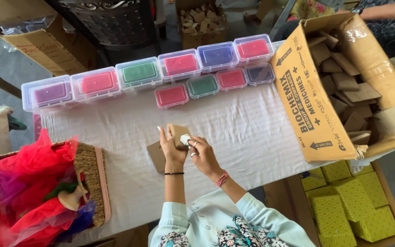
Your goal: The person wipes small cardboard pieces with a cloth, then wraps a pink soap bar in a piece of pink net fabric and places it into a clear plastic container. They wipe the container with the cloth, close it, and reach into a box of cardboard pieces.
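A small brown card box is held upright above the white cloth near the table's front edge. It is gripped by the left hand, whose fingers are closed around its near side, while the right hand is pressed against its right face, thumb and forefinger pinched on a small white piece. The two hands are close together, both touching the box. A flat brown card lies on the cloth just beside the left wrist, partly hidden by it.

Ten clear plastic tubs are counted along the far edge of the table. Six larger ones are set in the back row — purple, pink, green, pink, blue and pink. Four smaller ones are set in front of them: red, green, red and dark purple.

At the right a large carton lies on its side, filled with many brown card pieces; they are too heaped to be counted. Below it, off the table, a crate of yellow-green boxes is seen — about six can be made out. At the lower left a woven basket is filled with red and purple netting, and one pale wooden piece rests in it.
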